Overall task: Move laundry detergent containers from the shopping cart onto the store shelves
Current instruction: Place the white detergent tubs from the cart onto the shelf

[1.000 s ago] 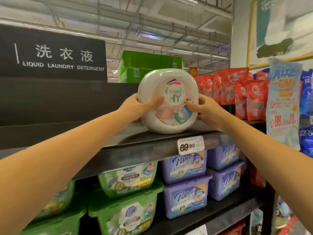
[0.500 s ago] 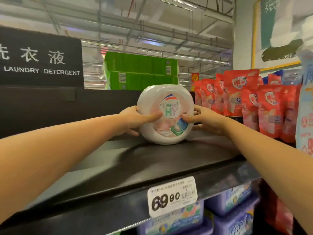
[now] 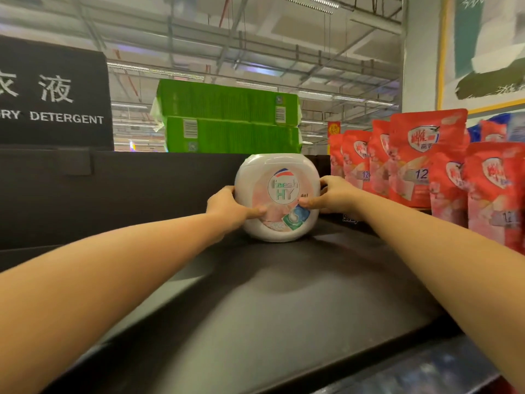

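Observation:
A round white detergent tub (image 3: 279, 177) with a pink "Fresh HY" label stands upright near the back of the black top shelf (image 3: 270, 294). My left hand (image 3: 227, 207) grips its left side, thumb laid across the label. My right hand (image 3: 333, 196) grips its right side, thumb on the front and fingers curled behind. The tub's base rests on the shelf. The shopping cart is out of view.
Red detergent pouches (image 3: 420, 160) stand in rows just right of the tub. A black back panel (image 3: 113, 194) runs behind the shelf, with a black "DETERGENT" sign (image 3: 51, 95) at upper left. Green cartons (image 3: 230, 118) are stacked beyond the panel.
Both hands have pushed the tub from the shelf's front edge deep toward the back panel. The view has risen, so the lower shelves and price tag have dropped out of sight.

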The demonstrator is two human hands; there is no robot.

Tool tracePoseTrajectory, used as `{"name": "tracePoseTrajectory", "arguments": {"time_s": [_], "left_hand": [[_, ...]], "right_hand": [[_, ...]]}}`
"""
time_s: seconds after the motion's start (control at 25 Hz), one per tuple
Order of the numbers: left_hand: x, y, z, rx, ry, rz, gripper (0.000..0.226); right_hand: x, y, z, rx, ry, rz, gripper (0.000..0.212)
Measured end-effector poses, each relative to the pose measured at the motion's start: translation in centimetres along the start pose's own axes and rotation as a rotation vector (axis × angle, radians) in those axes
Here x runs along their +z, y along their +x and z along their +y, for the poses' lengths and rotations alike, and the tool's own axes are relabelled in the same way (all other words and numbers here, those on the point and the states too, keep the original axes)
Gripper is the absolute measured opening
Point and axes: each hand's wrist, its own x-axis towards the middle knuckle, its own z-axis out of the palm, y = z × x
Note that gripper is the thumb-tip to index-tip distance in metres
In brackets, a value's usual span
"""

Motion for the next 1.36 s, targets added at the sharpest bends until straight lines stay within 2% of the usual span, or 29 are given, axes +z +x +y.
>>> {"name": "tracePoseTrajectory", "arguments": {"time_s": [0.12, 0.2, 0.32, 0.48, 0.6, 0.72, 0.8, 0.96, 1.08, 1.2, 1.36], "left_hand": [[1.1, 0.5, -0.3, 0.01, 0.092, 0.106, 0.084], [1.4, 0.9, -0.5, -0.021, 0.145, 0.135, 0.081], [1.6, 1.1, -0.3, -0.052, 0.229, 0.13, 0.074], [0.7, 1.2, 0.2, -0.094, 0.293, 0.027, 0.056], [-0.5, 0.2, 1.6, -0.04, 0.322, 0.082, 0.038], [-2.3, -2.2, 4.1, 0.059, 0.048, 0.087, 0.021], [-4.0, -5.2, 6.2, 0.096, -0.173, 0.046, 0.015], [-6.9, -14.2, 9.1, 0.152, -0.427, 0.024, 0.011], [-7.0, -22.7, 9.8, 0.248, -0.544, -0.104, 0.014], [-5.3, -30.5, 9.0, 0.322, -0.615, -0.224, 0.015], [-0.4, -38.7, 6.1, 0.251, -0.705, -0.439, 0.013]], "right_hand": [[1.1, 0.9, 0.4, 0.007, -0.105, 0.141, 0.064], [2.1, 1.2, 0.6, -0.002, -0.118, 0.17, 0.067], [3.2, 1.1, 0.2, -0.007, -0.195, 0.197, 0.062], [3.7, 0.4, -0.6, 0.042, -0.24, 0.162, 0.059], [2.7, -1.5, -1.8, -0.06, -0.276, 0.227, 0.049], [1.5, -5.7, -3.8, -0.152, 0.057, 0.324, 0.021], [1.0, -10.2, -5.1, -0.2, 0.215, 0.357, 0.011], [0.5, -22.2, -7.0, -0.332, 0.244, 0.427, 0.021], [0.4, -31.6, -6.9, -0.365, 0.271, 0.458, 0.018], [0.0, -39.8, -4.8, -0.308, 0.276, 0.448, 0.016], [-1.2, -49.9, 0.7, -0.083, 0.261, 0.559, 0.013]]}}
